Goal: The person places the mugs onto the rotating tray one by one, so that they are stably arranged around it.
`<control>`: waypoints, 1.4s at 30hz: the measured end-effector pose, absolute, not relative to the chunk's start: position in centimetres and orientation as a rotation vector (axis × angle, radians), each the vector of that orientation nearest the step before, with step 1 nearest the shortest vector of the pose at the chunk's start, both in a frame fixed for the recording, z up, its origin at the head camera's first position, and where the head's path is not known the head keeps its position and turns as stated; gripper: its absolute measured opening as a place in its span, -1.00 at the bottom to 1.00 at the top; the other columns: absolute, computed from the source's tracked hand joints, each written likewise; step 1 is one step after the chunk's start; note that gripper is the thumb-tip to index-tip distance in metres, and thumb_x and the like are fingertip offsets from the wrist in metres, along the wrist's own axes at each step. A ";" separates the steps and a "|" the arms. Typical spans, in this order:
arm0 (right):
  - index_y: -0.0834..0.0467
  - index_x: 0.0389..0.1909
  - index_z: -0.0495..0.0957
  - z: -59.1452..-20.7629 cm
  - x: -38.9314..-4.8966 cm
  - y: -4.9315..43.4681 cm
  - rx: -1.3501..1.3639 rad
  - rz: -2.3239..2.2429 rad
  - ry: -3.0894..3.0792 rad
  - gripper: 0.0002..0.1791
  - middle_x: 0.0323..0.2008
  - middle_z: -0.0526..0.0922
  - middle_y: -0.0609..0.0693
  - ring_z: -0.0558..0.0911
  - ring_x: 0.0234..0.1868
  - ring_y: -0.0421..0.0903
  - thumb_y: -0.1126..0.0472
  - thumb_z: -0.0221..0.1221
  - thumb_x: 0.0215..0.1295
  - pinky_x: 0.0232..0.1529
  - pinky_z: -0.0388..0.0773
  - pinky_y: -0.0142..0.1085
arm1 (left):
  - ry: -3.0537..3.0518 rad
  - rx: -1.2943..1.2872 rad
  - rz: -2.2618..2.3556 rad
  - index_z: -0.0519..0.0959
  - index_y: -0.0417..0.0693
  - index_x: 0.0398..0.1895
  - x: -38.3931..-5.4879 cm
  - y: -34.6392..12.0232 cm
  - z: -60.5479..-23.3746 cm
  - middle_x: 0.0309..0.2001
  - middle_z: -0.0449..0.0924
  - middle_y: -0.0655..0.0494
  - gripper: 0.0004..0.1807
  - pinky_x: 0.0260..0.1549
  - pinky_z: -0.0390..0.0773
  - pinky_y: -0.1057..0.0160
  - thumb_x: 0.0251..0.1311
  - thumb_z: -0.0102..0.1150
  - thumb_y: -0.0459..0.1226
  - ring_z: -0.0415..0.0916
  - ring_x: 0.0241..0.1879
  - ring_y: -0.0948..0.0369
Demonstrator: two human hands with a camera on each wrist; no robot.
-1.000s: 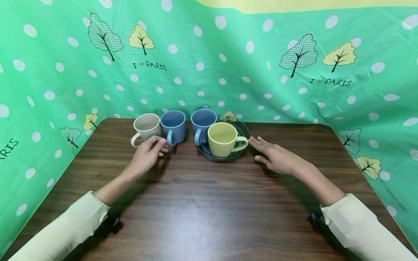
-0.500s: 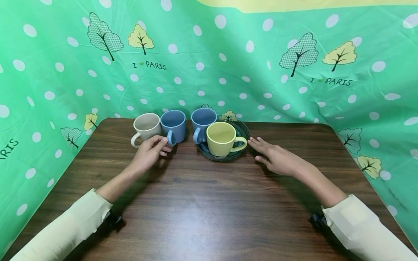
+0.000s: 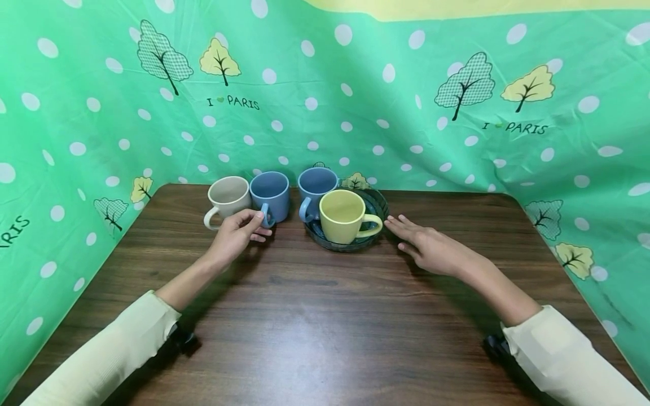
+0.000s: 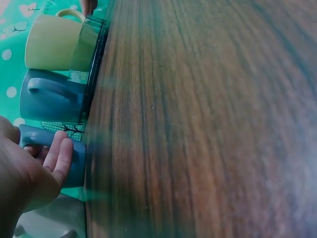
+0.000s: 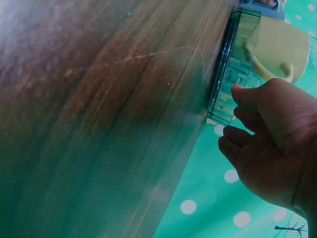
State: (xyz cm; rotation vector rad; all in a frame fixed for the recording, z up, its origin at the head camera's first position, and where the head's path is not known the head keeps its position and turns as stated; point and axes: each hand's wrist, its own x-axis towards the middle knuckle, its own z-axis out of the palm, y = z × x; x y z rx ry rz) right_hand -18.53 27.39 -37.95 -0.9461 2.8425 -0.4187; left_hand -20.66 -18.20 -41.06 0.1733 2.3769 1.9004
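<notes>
My left hand [image 3: 235,235] is at the handle of a blue mug [image 3: 269,192], pinching it between thumb and fingers; the mug stands upright on the table. Close on its left is a white mug [image 3: 228,194], partly hidden by that hand. A round, clear glass dish [image 3: 350,247] holds a yellow mug [image 3: 341,220] in front and a second blue mug [image 3: 316,189] behind it. Beside the dish, my right hand [image 3: 431,248] has its fingers extended, tips close to the yellow mug's handle; whether they touch it, I cannot tell.
The dark wooden table [image 3: 325,316] stretches from the mugs towards me. Behind and along both sides hangs a green dotted cloth [image 3: 386,101] with printed trees. The mugs stand near the table's back edge.
My left hand has shifted slightly right, its thumb and fingers now on the blue mug's handle. In the dish, the yellow mug has moved a little left. The right hand has edged slightly left.
</notes>
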 end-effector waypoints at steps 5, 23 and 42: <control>0.28 0.75 0.26 -37.9 -18.4 27.3 -0.962 -0.409 2.851 -0.34 0.73 0.30 0.34 0.28 0.74 0.42 0.38 0.14 0.73 0.55 0.53 0.34 | 2.311 0.163 1.939 0.53 -0.47 0.35 -21.0 -17.9 -41.4 0.33 0.64 -0.35 -0.52 0.02 0.84 0.33 0.83 0.01 -0.14 0.82 -0.09 0.37; 0.28 0.73 0.30 -37.8 -18.1 27.0 -0.977 -0.430 2.845 -0.35 0.71 0.33 0.33 0.28 0.74 0.42 0.40 0.14 0.72 0.54 0.54 0.32 | 2.086 0.123 2.089 0.50 -0.47 0.43 -21.3 -17.3 -41.7 0.40 0.58 -0.38 -0.40 0.01 0.89 0.24 0.83 -0.05 -0.03 0.89 -0.11 0.29; 0.30 0.71 0.34 -37.9 -17.8 27.0 -1.030 -0.434 2.850 -0.37 0.69 0.36 0.32 0.36 0.71 0.38 0.39 0.16 0.71 0.52 0.57 0.30 | 1.918 0.129 2.147 0.43 -0.54 0.55 -21.4 -17.0 -41.9 0.57 0.45 -0.50 -0.31 0.13 0.86 0.25 0.86 -0.17 -0.03 0.89 -0.02 0.28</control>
